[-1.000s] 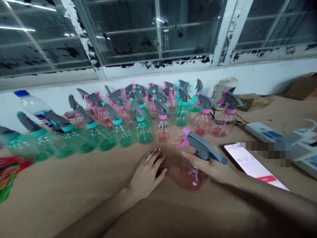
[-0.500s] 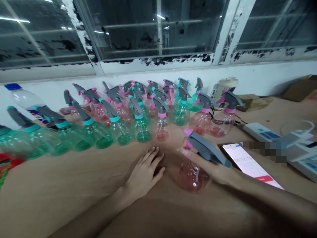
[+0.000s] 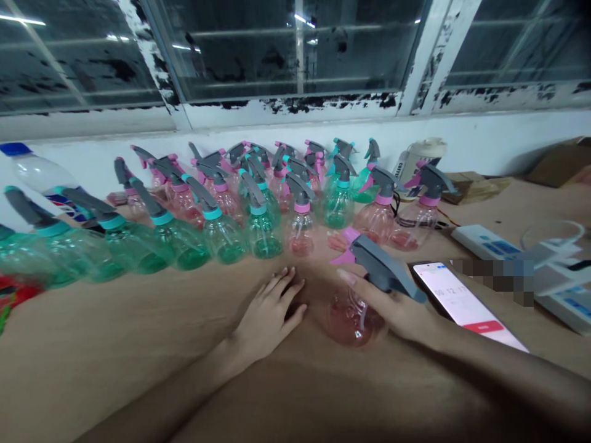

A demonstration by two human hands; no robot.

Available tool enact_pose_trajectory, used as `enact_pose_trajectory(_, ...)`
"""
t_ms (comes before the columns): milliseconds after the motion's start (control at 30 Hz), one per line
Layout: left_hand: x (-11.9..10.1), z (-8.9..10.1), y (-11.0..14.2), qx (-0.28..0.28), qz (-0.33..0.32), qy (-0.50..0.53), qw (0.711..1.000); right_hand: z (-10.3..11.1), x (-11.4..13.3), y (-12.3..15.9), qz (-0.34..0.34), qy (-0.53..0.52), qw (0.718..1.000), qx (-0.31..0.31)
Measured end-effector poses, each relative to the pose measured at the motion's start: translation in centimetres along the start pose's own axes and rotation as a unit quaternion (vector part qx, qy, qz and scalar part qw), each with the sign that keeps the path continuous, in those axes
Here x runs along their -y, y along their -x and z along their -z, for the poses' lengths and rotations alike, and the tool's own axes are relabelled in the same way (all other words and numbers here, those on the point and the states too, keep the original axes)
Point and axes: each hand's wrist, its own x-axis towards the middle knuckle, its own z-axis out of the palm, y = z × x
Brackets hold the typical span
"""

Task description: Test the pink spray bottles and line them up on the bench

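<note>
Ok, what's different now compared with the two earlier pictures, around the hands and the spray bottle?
The trigger of the pink spray bottle looked pulled in half a second ago; now it juts forward again. The digits on the phone have advanced. Nothing was grasped or released: the right hand keeps its bottle, and the left hand stays on the table.
</note>
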Motion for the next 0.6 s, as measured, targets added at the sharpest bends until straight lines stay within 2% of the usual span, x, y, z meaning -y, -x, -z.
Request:
enact_pose_trajectory(367, 0.14, 0.06, -0.05, -0.003, -0.002, 0.018, 1.0, 0.28, 0.16, -0.24, -0.026, -0.026, 0.999, 0.039)
enact_pose_trajectory(600, 0.12, 0.14, -0.11, 0.005, 0.0, 0.018, 1.0, 0.37, 0.1, -0.6, -0.02, -0.021, 0.999, 0.023)
